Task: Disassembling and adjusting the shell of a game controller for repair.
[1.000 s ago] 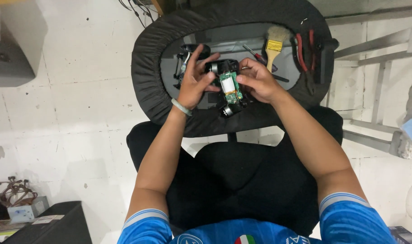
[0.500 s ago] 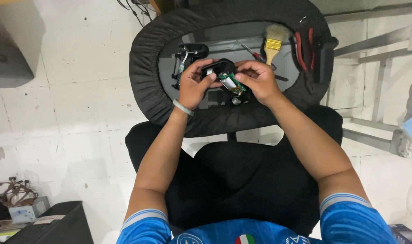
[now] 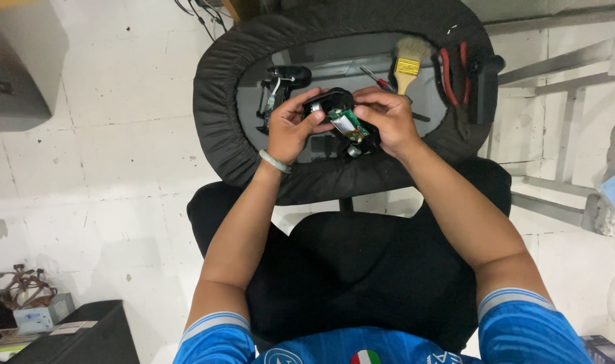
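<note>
Hands [image 3: 290, 128] [image 3: 388, 121] both closed around opened black device [image 3: 338, 121] with bare circuit board [image 3: 348, 126] above surface [image 3: 220, 121]; slipping grip or twisting risks cracked board.

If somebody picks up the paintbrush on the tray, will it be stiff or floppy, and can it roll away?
The paintbrush probably lifts easily: it looks small, so likely light. Its handle and yellow band look rigid, while the pale bristles would likely bend when pressed. It seems flat rather than round, so it should slide more than roll, and the padded rim of the tray would probably stop it.
</note>
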